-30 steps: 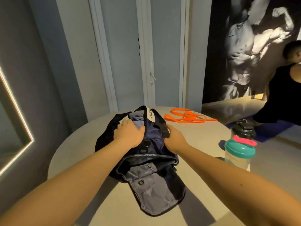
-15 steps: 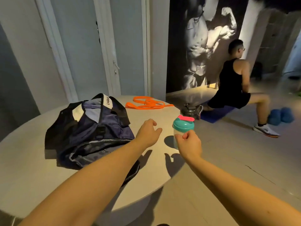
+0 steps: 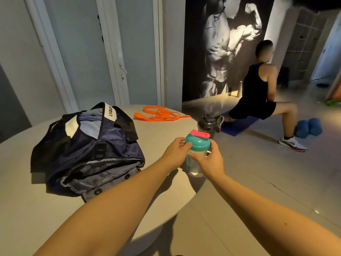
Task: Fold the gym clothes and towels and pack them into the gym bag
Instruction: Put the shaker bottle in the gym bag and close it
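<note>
The navy bag [image 3: 88,145] lies on the left half of the round desk [image 3: 27,200], its black straps flopped over the top and its near side gaping, with grey lining and a flap spilling toward the desk's edge. To its right, near the rim, stands a clear bottle [image 3: 195,163] with a teal lid and pink tab. Both hands are on it: the left hand [image 3: 174,154] curls its fingers round it just under the lid, and the right hand [image 3: 211,161] grips the body from the other side. Just behind it is a black shaker [image 3: 206,123], and an orange band [image 3: 158,115] lies at the far edge. On the floor beyond, a person [image 3: 258,93] lunges on a blue mat [image 3: 238,125], 2 blue dumbbells [image 3: 308,127] beside their foot, before a mural [image 3: 227,43].
</note>
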Demonstrator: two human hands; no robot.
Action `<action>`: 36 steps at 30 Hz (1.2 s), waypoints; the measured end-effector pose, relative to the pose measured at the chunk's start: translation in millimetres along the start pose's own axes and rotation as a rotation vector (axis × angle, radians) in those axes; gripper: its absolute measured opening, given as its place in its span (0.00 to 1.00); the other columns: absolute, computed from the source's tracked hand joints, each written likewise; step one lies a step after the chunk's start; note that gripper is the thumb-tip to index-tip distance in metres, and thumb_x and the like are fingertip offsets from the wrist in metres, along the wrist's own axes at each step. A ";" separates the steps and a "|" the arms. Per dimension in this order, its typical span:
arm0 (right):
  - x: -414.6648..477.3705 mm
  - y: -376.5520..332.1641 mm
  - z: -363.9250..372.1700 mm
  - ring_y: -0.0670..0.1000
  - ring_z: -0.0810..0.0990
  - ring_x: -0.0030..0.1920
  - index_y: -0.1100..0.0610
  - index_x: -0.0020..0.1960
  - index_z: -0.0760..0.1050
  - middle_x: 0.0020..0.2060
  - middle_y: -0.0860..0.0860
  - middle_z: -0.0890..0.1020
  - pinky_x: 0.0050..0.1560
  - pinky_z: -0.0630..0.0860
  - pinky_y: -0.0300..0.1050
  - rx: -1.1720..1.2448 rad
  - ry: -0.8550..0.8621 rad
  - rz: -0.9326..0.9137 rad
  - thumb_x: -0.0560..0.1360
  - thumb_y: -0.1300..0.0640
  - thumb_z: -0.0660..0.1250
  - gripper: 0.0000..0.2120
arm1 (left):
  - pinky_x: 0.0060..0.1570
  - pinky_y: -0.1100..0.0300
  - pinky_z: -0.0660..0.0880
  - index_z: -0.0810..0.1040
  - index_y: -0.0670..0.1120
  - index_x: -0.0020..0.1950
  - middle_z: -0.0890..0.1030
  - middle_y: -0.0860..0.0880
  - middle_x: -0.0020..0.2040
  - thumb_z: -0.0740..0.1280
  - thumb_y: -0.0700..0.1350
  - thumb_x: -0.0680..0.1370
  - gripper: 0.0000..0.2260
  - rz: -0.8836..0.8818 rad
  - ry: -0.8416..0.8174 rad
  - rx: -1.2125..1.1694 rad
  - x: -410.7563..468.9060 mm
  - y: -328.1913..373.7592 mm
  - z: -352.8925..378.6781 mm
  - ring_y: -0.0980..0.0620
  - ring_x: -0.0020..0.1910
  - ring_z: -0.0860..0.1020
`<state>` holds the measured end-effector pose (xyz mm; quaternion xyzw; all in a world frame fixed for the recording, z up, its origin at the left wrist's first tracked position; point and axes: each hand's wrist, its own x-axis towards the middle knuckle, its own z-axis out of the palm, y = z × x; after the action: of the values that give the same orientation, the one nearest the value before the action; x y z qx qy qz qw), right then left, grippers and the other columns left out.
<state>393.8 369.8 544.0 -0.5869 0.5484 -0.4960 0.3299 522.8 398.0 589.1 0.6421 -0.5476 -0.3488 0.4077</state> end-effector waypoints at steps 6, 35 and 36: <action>-31.8 -26.8 24.7 0.51 0.76 0.65 0.48 0.78 0.59 0.71 0.49 0.73 0.62 0.77 0.50 -0.022 -0.092 -0.119 0.70 0.48 0.79 0.43 | 0.65 0.47 0.75 0.67 0.49 0.74 0.74 0.47 0.70 0.61 0.52 0.84 0.19 0.035 0.118 -0.015 -40.1 -4.7 -46.4 0.46 0.65 0.75; -116.1 -99.1 224.5 0.46 0.71 0.65 0.44 0.76 0.59 0.64 0.47 0.70 0.66 0.73 0.44 -0.043 -0.419 -0.429 0.68 0.51 0.79 0.44 | 0.60 0.52 0.71 0.76 0.46 0.64 0.72 0.46 0.64 0.66 0.55 0.80 0.18 0.144 0.522 1.252 -88.6 -163.6 -291.2 0.46 0.65 0.70; -115.1 -99.7 225.5 0.46 0.70 0.67 0.44 0.78 0.55 0.68 0.47 0.67 0.66 0.72 0.43 -0.067 -0.421 -0.440 0.69 0.50 0.79 0.46 | 0.59 0.52 0.70 0.76 0.46 0.63 0.72 0.46 0.63 0.66 0.55 0.80 0.17 0.121 0.514 1.322 -87.9 -163.1 -291.6 0.45 0.64 0.70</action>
<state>649.0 464.2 546.1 -0.7919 0.3441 -0.4046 0.3013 838.1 537.2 565.3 0.7853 -0.5657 0.2421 0.0679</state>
